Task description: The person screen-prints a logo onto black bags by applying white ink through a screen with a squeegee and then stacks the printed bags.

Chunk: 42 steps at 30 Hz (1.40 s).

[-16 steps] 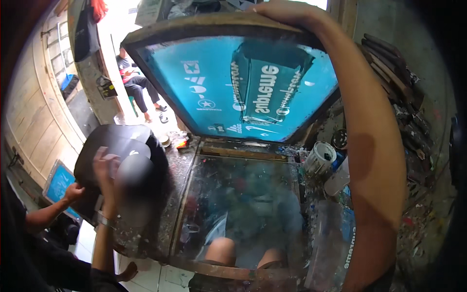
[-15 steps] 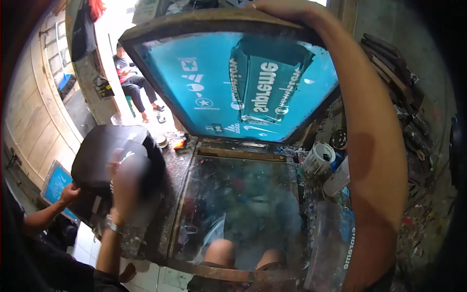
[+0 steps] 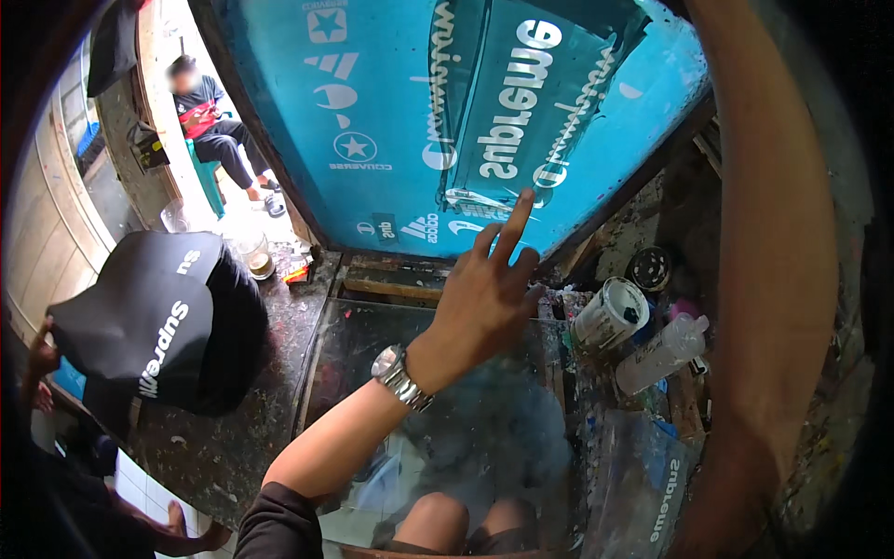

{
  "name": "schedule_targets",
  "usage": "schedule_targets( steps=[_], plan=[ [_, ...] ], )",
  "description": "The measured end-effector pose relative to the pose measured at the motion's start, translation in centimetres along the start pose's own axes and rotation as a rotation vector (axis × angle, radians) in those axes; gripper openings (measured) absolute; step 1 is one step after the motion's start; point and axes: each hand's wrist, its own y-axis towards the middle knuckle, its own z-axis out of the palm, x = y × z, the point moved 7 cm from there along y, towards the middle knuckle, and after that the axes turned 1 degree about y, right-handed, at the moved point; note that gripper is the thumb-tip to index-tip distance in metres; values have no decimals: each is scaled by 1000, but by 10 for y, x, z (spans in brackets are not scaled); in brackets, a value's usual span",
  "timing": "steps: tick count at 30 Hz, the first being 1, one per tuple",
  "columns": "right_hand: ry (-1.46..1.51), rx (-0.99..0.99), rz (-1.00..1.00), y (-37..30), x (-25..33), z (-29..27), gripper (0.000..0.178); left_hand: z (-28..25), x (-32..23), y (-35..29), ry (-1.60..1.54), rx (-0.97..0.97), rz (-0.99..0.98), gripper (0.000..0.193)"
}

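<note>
**Silk-screen (image 3: 386, 84) tilted up, white lettering on the black panels (image 3: 121, 289)**

As I judge it from here, printing is done on the black panels I can see: white lettering already stands on them. Whether deeper layers are printed, or anything else is left, I cannot tell.

The silk-screen stands raised beyond the glass plate (image 3: 484, 438). My left hand (image 3: 489, 298) is in front of its lower part, index finger extended, the others loosely bent, holding nothing (contact with the mesh I can't confirm). My right forearm (image 3: 773, 279) runs past the top edge; the right hand is hidden, so its grip I cannot tell.

The panels lie on the paint-spattered workbench (image 3: 186, 466), left of the glass plate, a co-worker's hand (image 3: 42, 352) at their edge. To the right are a smeared paint tin (image 3: 596, 326) and a translucent bottle (image 3: 666, 354); a drinking glass (image 3: 253, 252) stands behind the panels. Beyond, a seated person (image 3: 219, 130) occupies a bright doorway.
</note>
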Motion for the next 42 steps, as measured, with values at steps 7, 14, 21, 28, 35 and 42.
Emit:
schedule_targets(
  steps=[7, 14, 21, 28, 35, 42],
  plan=[
    [6, 3, -4, -9, -5, 15, 51, 18, 7, 16, 62, -108, 47, 39],
    [21, 13, -8, -11, -11, 18, 49, 32, 19, 16, 116, -20, -57, 40],
    [93, 6, -63, -17, 17, 26, 48, 24, 29, -61, 143, -84, 3, 34],
    [127, -8, -17, -45, 25, -12, 46, -170, 45, -148, 433, -8, -261, 6],
    [227, 17, -16, -35, 18, -15, 45, -318, 146, -224, 770, 48, -670, 30],
    [334, 92, 30, -18, 5, 9, 44, -331, 170, -232, 600, 246, -681, 30]
  ],
)
